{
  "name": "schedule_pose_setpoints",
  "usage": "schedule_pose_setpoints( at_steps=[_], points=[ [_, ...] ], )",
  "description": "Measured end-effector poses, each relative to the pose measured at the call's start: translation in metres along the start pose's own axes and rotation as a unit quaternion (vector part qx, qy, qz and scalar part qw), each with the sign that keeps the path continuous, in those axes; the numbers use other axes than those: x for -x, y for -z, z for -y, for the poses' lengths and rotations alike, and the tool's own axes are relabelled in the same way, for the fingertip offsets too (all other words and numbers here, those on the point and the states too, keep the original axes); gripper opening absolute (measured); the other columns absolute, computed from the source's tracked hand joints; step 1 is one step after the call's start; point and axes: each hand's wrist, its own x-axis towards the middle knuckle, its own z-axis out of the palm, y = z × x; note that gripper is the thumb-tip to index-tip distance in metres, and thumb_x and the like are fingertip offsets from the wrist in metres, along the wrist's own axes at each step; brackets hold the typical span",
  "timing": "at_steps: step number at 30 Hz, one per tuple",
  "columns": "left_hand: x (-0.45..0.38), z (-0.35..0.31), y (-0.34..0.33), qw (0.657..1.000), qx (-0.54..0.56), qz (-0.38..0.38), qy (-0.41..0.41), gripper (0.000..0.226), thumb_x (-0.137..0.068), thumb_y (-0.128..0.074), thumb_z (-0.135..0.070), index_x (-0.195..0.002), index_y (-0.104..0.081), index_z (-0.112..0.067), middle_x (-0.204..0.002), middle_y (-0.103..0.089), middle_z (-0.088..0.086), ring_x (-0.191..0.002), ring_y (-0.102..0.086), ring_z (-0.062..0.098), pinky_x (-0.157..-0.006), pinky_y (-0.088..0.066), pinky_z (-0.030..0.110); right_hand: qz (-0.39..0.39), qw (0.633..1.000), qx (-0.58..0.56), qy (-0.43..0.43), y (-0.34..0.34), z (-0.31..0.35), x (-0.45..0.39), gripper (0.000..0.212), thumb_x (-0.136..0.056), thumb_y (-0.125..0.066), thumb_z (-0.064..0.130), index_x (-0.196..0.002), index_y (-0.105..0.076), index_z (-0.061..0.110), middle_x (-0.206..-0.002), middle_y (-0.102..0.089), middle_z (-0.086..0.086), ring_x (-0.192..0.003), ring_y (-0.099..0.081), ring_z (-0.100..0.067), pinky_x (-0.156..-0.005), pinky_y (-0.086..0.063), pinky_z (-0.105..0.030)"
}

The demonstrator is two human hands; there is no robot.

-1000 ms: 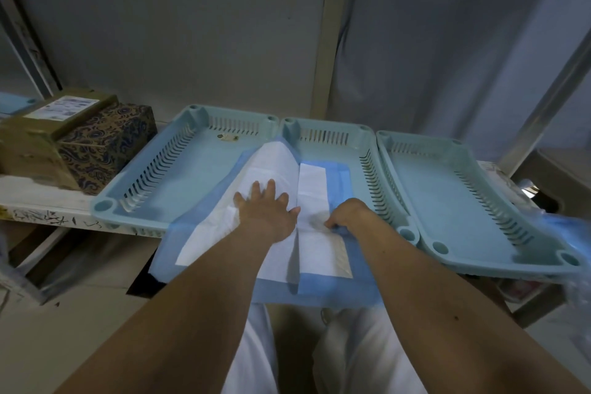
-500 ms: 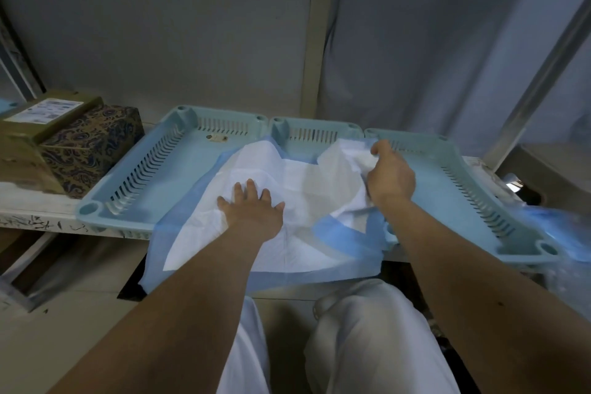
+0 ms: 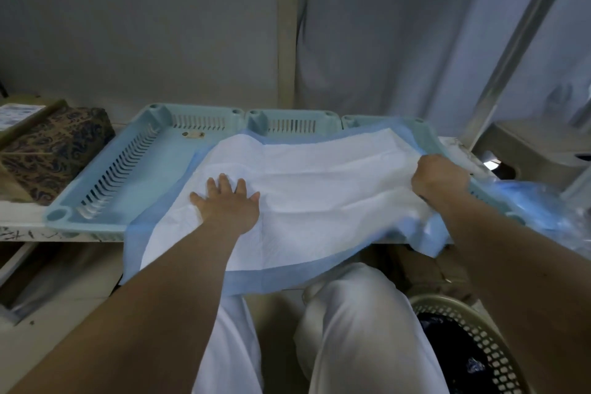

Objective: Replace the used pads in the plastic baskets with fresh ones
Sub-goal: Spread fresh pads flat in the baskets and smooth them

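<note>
A white shelf (image 3: 19,222) against a grey wall, hung sheeting to the right. On it, three pale blue baskets (image 3: 105,176) side by side; a patterned box (image 3: 54,150) at the left end. On the floor at lower right, a beige mesh bin (image 3: 479,345).

Across the middle and right baskets, a white pad (image 3: 319,189) with a blue border, near edge hanging off the shelf. Left hand (image 3: 228,205) flat on its left part, fingers spread. Right hand (image 3: 439,177) gripping its bunched right edge.

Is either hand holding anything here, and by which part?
The right hand grips the pad at its right edge, bunching it. The left hand only presses flat on the pad's middle, holding nothing.
</note>
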Motion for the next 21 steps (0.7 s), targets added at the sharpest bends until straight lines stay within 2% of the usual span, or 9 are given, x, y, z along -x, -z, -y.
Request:
schedule_pose_setpoints(
  at_steps=[2, 6, 9, 11, 14, 16, 18, 21],
  points=[
    [0.0, 0.0, 0.0, 1.0, -0.001, 0.001, 0.003, 0.061, -0.097, -0.005, -0.055, -0.152, 0.004, -0.03, -0.159, 0.014, 0.004, -0.146, 0.01, 0.03, -0.113, 0.0, 0.061, 0.006, 1.0, 0.022, -0.019, -0.006, -0.01, 0.001, 0.034, -0.094, -0.042, 0.012, -0.125, -0.053, 0.003, -0.126, -0.056, -0.016, -0.116, -0.054, -0.034, -0.095, -0.044, -0.044],
    [0.001, -0.002, 0.002, 1.0, 0.0, 0.004, 0.01, 0.06, -0.097, -0.005, -0.055, -0.152, 0.004, -0.032, -0.159, 0.014, 0.005, -0.146, 0.01, 0.029, -0.113, 0.001, 0.06, 0.06, 0.997, 0.028, -0.043, -0.024, -0.025, 0.008, 0.035, -0.092, -0.043, 0.016, -0.123, -0.053, 0.005, -0.122, -0.056, -0.016, -0.114, -0.054, -0.035, -0.099, -0.044, -0.048],
    [0.003, -0.005, 0.003, 1.0, -0.01, -0.002, 0.016, 0.06, -0.097, -0.005, -0.055, -0.152, 0.003, -0.031, -0.159, 0.014, 0.006, -0.146, 0.01, 0.03, -0.113, 0.001, 0.06, 0.102, 0.993, 0.005, -0.057, -0.032, -0.022, 0.016, 0.042, -0.091, -0.044, 0.033, -0.124, -0.052, 0.007, -0.124, -0.051, -0.016, -0.116, -0.05, -0.035, -0.099, -0.042, -0.047],
    [0.004, -0.009, 0.003, 1.0, -0.018, -0.012, 0.019, 0.06, -0.097, -0.006, -0.054, -0.152, 0.001, -0.03, -0.159, 0.012, 0.006, -0.146, 0.008, 0.031, -0.113, -0.001, 0.06, 0.092, 0.993, -0.016, -0.069, -0.032, -0.011, 0.021, 0.048, -0.092, -0.044, 0.042, -0.128, -0.048, 0.01, -0.128, -0.046, -0.015, -0.121, -0.044, -0.035, -0.101, -0.038, -0.049],
    [0.01, -0.018, 0.004, 1.0, -0.01, -0.026, 0.013, 0.06, -0.098, -0.009, -0.054, -0.152, -0.004, -0.028, -0.16, 0.009, 0.007, -0.147, 0.006, 0.031, -0.113, -0.003, 0.06, 0.032, 0.996, -0.052, -0.067, -0.024, 0.016, 0.029, 0.039, -0.095, -0.038, 0.029, -0.13, -0.046, 0.013, -0.13, -0.042, -0.013, -0.125, -0.036, -0.032, -0.101, -0.031, -0.05],
    [0.015, -0.026, 0.004, 0.999, -0.002, -0.038, 0.006, 0.06, -0.098, -0.01, -0.053, -0.152, -0.007, -0.027, -0.16, 0.007, 0.007, -0.147, 0.004, 0.03, -0.113, -0.004, 0.06, -0.018, 0.997, -0.064, -0.036, -0.016, 0.037, 0.036, 0.037, -0.096, -0.034, 0.026, -0.129, -0.048, 0.014, -0.13, -0.043, -0.011, -0.124, -0.037, -0.031, -0.1, -0.031, -0.048],
    [0.022, -0.034, 0.005, 0.999, -0.002, -0.049, -0.008, 0.06, -0.098, -0.011, -0.053, -0.152, -0.008, -0.027, -0.16, 0.004, 0.007, -0.147, 0.002, 0.03, -0.114, -0.003, 0.06, -0.048, 0.996, -0.074, 0.03, -0.01, 0.056, 0.045, 0.041, -0.099, -0.03, 0.035, -0.131, -0.047, 0.016, -0.133, -0.045, -0.01, -0.124, -0.039, -0.031, -0.1, -0.032, -0.047],
    [0.033, -0.045, 0.004, 0.998, 0.002, -0.045, -0.036, 0.06, -0.098, -0.012, -0.052, -0.151, -0.014, -0.025, -0.16, -0.003, 0.006, -0.147, 0.0, 0.03, -0.113, -0.002, 0.059, -0.005, 0.98, -0.056, 0.19, -0.011, 0.081, 0.063, 0.051, -0.099, -0.022, 0.05, -0.14, -0.038, 0.025, -0.149, -0.035, -0.004, -0.136, -0.031, -0.028, -0.106, -0.028, -0.05]
  ],
)
